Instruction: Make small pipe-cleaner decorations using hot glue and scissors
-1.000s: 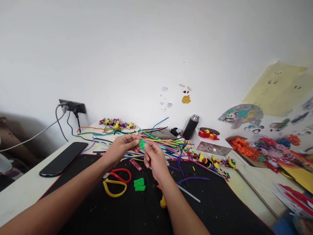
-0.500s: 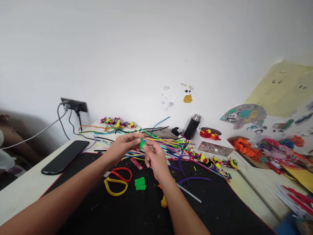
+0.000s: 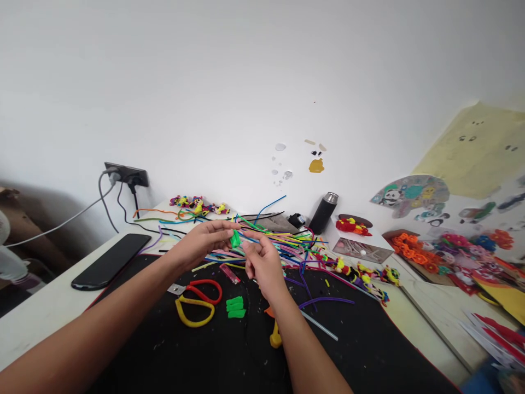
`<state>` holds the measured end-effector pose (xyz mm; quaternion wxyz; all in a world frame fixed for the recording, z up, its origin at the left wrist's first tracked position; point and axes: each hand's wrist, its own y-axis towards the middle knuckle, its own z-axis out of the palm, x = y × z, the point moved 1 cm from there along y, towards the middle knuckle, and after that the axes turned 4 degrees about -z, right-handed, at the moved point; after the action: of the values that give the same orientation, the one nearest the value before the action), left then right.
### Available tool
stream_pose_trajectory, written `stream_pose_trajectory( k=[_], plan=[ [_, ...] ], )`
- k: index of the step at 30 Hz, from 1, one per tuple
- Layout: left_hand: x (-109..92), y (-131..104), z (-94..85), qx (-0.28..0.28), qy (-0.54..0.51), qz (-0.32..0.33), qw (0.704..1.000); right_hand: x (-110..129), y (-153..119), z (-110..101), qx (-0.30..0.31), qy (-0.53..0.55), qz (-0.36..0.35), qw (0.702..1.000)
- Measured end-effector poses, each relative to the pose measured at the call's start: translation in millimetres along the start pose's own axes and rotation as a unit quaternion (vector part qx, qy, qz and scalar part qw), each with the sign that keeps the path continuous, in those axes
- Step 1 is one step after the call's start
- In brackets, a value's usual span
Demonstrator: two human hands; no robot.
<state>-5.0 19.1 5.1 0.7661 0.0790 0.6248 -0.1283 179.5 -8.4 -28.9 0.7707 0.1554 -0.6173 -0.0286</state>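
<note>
Left hand (image 3: 204, 239): thumb and forefinger pinching a small green piece (image 3: 235, 239), held up off the table (image 3: 53, 323) between the two hands. Right hand (image 3: 266, 264): fingers curled, thumb drawn in toward the forefinger, tips just beside the piece; from where I stand, cannot tell whether they grip its near edge. Change over the last half second: the piece has tipped and shows a broader face, and the right thumb, then up against it, now sits slightly to its right. Judged from this, the left hand bears the piece while the right adjusts its grip; the handling looks unfinished. Below the hands, on a black mat (image 3: 184, 361), three similar green pieces (image 3: 235, 307) lie side by side, so the held one is probably of the same set. Under the left wrist, scissors (image 3: 194, 291) with one red and one yellow handle; between them and the right hand, a pink lighter (image 3: 229, 273). Beneath the right forearm, a yellow object (image 3: 275, 336), partly covered. Beyond both hands, a heap of coloured stems (image 3: 283, 241). Farther out: black bottle (image 3: 324, 215) past the right hand, phone (image 3: 111, 261) left of the left.
</note>
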Motion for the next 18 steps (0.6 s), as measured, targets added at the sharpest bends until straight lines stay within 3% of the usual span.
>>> stream_pose_trajectory(
  k=[7,18],
  plan=[
    [0.3,-1.3,2.2,0.036,-0.008,-0.012,0.999,2.2,-2.4,5.0,0.060,0.013,0.003,0.998],
    [2.5,-3.3,2.5,0.053,-0.044,-0.029,0.997,4.1,-3.4,5.8,0.056,-0.014,-0.013,0.998]
  ],
)
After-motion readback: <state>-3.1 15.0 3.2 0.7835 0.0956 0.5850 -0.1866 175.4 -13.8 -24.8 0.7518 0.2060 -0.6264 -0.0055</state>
